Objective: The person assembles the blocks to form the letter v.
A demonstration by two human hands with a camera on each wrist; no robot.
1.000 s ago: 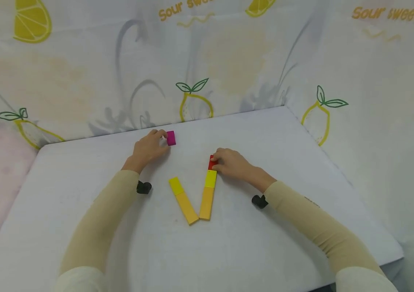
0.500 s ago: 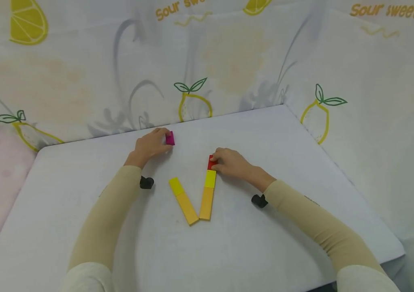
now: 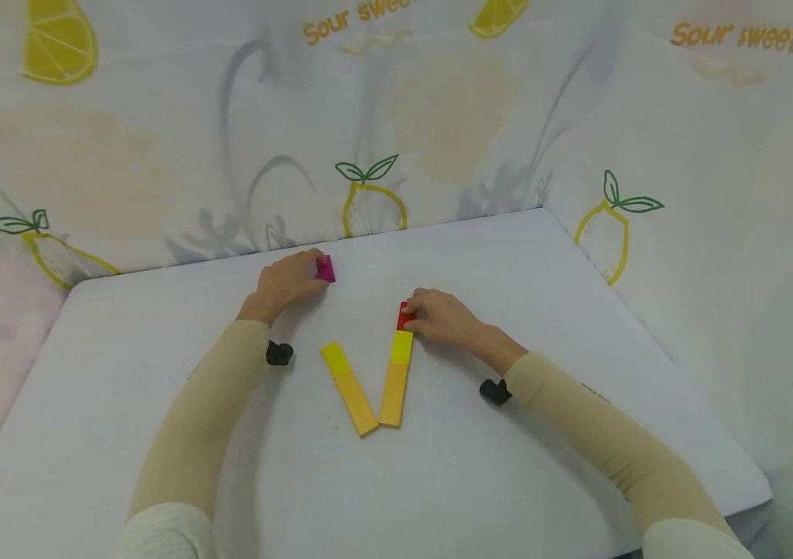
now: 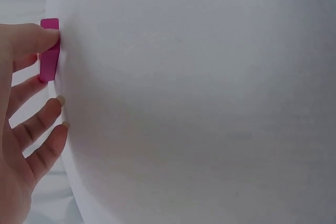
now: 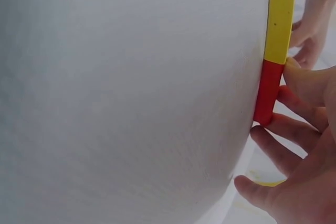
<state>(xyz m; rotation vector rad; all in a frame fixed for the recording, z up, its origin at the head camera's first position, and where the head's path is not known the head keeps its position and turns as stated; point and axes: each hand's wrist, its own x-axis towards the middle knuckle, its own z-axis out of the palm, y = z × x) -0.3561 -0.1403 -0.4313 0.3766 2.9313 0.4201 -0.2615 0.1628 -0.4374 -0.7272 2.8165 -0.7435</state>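
Note:
At the far side of the table, my left hand [image 3: 288,283] pinches a small magenta block [image 3: 327,270] between thumb and fingers. In the left wrist view the thumb lies across that magenta block [image 4: 49,66], and the other fingers spread beneath it. My right hand [image 3: 444,318] holds a red block [image 3: 402,320] by its edges, thumb and fingertips at its sides. The red block [image 5: 269,90] meets the end of a yellow block [image 3: 402,348], which continues into a longer orange block [image 3: 393,396]. These form a straight row.
Left of that row, a second yellow block [image 3: 336,359] and orange block [image 3: 357,404] lie in a slanted line. The two orange ends meet at the near side in a V. A lemon-print cloth [image 3: 452,116] hangs behind the white table [image 3: 508,481].
My left hand has moved slightly right and its fingers have come around the magenta block. The right hand stays on the red block, and both rows of blocks lie as before.

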